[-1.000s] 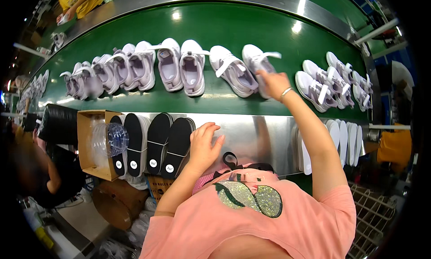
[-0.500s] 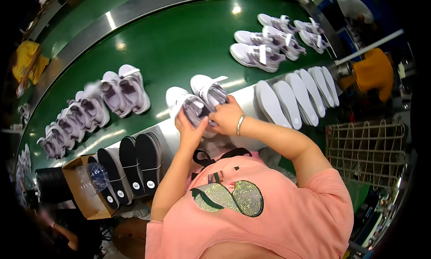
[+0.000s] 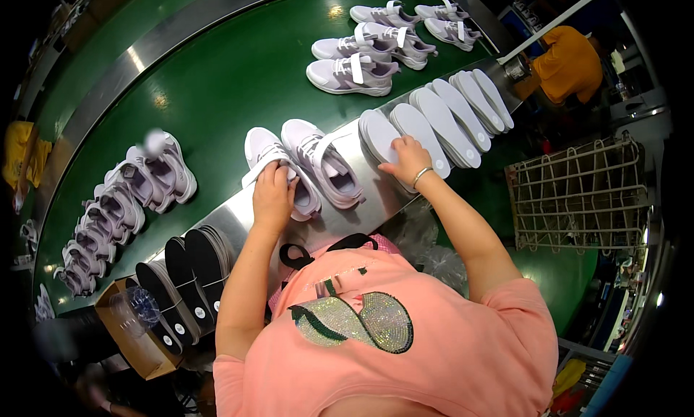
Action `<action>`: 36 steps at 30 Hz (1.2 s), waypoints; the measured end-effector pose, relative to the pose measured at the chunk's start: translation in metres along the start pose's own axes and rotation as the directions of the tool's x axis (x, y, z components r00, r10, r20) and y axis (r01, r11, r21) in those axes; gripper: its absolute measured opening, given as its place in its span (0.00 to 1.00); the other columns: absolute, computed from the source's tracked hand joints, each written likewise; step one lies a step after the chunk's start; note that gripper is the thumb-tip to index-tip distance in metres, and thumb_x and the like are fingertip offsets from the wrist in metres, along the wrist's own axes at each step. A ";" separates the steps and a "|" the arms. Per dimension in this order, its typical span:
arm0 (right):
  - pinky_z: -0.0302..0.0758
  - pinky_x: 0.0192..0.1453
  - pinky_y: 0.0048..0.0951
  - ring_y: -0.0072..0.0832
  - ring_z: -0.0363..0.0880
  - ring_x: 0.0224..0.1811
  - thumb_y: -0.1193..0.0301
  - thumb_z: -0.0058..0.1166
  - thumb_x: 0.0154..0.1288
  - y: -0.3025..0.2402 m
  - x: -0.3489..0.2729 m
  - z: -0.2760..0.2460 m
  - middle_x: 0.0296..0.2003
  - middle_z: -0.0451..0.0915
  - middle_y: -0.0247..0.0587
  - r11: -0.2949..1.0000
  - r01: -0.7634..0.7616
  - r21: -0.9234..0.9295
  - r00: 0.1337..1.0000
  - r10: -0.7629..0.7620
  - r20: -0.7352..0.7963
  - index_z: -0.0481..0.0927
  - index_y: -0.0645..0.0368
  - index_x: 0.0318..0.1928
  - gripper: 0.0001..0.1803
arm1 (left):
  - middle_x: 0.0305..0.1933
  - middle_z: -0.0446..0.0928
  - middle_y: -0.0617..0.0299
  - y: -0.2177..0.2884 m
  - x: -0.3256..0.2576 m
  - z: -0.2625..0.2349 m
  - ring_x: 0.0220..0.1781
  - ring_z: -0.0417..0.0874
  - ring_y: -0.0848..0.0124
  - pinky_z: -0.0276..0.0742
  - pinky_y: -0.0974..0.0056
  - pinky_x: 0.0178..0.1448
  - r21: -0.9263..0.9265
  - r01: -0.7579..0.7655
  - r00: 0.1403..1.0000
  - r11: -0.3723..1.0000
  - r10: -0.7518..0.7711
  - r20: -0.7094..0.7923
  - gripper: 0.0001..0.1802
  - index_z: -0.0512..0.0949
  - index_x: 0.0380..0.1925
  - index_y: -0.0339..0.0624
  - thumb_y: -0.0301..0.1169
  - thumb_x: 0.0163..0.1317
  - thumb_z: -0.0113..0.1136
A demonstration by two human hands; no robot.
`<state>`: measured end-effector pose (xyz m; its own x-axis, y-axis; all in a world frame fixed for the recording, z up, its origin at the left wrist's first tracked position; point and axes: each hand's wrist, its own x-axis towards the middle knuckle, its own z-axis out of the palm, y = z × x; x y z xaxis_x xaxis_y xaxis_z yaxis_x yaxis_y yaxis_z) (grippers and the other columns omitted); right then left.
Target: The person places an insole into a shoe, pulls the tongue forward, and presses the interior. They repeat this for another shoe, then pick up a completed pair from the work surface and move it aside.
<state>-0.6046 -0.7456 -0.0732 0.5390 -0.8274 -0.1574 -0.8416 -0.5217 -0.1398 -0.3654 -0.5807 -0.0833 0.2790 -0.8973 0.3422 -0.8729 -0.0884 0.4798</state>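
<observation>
A pair of pale lilac sneakers stands side by side on the metal edge in front of me, toes pointing away. My left hand [image 3: 274, 198] grips the left sneaker [image 3: 262, 142] at its strap and opening, fingers bent over the collar. Beside it is the right sneaker [image 3: 306, 137], its strap hanging loose to the right and no hand on it. My right hand [image 3: 409, 159] is on the nearest stack of white insoles [image 3: 377, 131], thumb and fingers closed about the lower end. How many insoles it grips cannot be seen.
More white insole stacks [image 3: 441, 113] run to the right. Several sneakers [image 3: 352, 75] stand on the green belt [image 3: 238, 70] at the far right, others [image 3: 116, 207] at the left. Bundled black insoles [image 3: 191, 261] sit by a cardboard box [image 3: 137, 345]. A wire rack [image 3: 578, 193] is at right.
My right hand has left the sneakers and moved right onto the white insoles. My left hand stays on the left sneaker. The view has shifted, so the surroundings sit differently.
</observation>
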 end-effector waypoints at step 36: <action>0.71 0.33 0.34 0.35 0.73 0.34 0.64 0.51 0.47 -0.103 -0.033 -0.056 0.28 0.74 0.41 0.762 0.633 -0.135 0.750 -0.560 0.353 0.73 0.59 0.29 0.12 | 0.26 0.77 0.53 0.013 0.012 0.031 0.29 0.78 0.60 0.71 0.64 0.35 -0.554 0.551 0.809 0.623 -0.562 0.172 0.12 0.76 0.28 0.38 0.37 0.55 0.51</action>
<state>-0.5370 -0.6761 0.0007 0.8871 -0.2547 -0.3850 -0.3048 -0.9495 -0.0743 -0.3858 -0.6059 -0.0978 0.6472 -0.7508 -0.1320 -0.1686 -0.3099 0.9357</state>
